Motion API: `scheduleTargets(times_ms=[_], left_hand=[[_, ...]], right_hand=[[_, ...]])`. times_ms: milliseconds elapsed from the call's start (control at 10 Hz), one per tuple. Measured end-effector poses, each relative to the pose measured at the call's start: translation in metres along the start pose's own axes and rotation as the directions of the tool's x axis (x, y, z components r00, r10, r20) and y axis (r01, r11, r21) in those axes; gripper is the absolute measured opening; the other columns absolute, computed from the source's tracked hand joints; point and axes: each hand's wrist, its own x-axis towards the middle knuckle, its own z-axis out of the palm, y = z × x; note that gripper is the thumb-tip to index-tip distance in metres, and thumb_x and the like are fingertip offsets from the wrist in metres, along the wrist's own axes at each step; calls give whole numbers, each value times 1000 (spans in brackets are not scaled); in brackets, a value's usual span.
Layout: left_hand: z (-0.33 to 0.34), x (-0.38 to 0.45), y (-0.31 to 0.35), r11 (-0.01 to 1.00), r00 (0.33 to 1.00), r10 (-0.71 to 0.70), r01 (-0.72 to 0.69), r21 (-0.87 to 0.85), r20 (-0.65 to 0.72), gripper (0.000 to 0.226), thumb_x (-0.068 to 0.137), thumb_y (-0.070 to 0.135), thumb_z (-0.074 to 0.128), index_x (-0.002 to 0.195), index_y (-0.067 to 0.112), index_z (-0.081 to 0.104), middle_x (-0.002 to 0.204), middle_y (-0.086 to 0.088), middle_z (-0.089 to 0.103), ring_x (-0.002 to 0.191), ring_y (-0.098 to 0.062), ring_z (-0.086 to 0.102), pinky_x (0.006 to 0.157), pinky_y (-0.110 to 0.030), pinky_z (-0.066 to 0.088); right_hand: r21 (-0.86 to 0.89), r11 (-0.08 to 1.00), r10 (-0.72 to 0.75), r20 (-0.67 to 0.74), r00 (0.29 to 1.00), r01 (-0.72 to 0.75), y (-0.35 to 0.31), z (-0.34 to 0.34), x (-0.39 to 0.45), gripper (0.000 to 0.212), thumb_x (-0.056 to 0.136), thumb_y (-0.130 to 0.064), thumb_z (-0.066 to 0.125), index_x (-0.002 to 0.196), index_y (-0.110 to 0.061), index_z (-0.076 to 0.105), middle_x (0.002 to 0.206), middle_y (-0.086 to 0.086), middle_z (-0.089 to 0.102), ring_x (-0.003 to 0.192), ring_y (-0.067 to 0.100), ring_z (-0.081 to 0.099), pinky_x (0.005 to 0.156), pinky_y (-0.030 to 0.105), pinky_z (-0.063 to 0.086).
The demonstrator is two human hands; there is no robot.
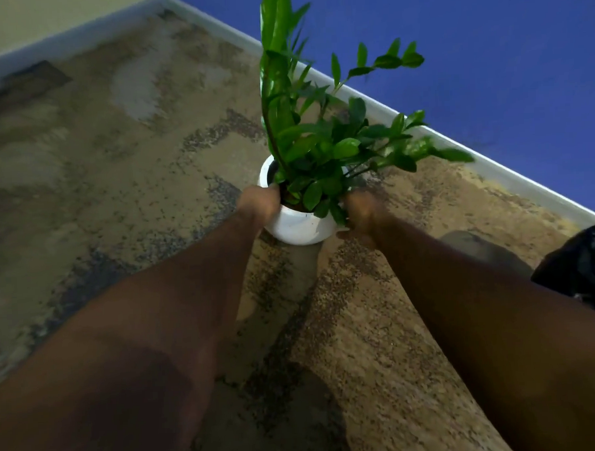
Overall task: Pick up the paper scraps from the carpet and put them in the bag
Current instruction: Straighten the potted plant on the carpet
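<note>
Left hand (259, 203) grips the white pot (298, 225) at its rim, fingers curled on it; right hand (364, 215) clamps the opp. side, prob. shifting the plant (319, 139) off the carpet (116, 165). No paper scraps or bag visible near the fingers.

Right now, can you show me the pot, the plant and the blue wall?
pot (298, 225): head view, white front side.
plant (345, 148): head view, a middle leaf.
blue wall (486, 46): head view, bare paint.
</note>
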Motion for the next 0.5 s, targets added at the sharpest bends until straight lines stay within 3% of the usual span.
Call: scheduleTargets(times_ms=[100,200,300,400,500], left_hand=[[-4,-3,0,999,1000,18,-17,41,-5,59,96,41,47,125,-9,57,121,-25,64,108,-38,64,92,-46,55],[-9,-9,-4,997,999,32,-31,74,-7,59,96,42,48,121,-10,59,119,-27,64,109,-39,63,93,-47,54],[-19,-25,-7,998,1000,26,-26,62,-10,54,97,40,49,124,-7,56,120,-26,63,110,-39,62,94,-48,53],[-31,-44,-4,999,1000,13,-14,32,13,48,100,32,48,128,-6,54,124,-27,61,115,-41,60,97,-50,51],[-55,-78,11,999,998,-45,45,-3,35,38,101,19,47,125,-9,58,128,-28,60,120,-41,57,103,-46,48]], right_hand=[[14,1000,7,63,998,-8,-3,6,-1,37,97,-36,51,132,-24,53,130,7,61,114,35,59,92,60,52],[-12,1000,-8,-3,1000,8,-6,9,-3,33,98,-31,50,122,-11,60,121,18,65,103,43,65,79,65,55],[-82,993,-86,-5,996,85,-4,13,-15,31,100,-24,49,127,-12,59,124,17,64,108,39,64,85,61,55],[-44,991,-128,-13,992,127,-10,16,-29,26,98,-15,51,119,-6,64,121,21,65,112,40,62,94,59,51],[-1,991,-136,17,991,136,-39,21,-71,25,101,-13,49,115,1,64,119,25,65,108,40,63,91,54,52]])
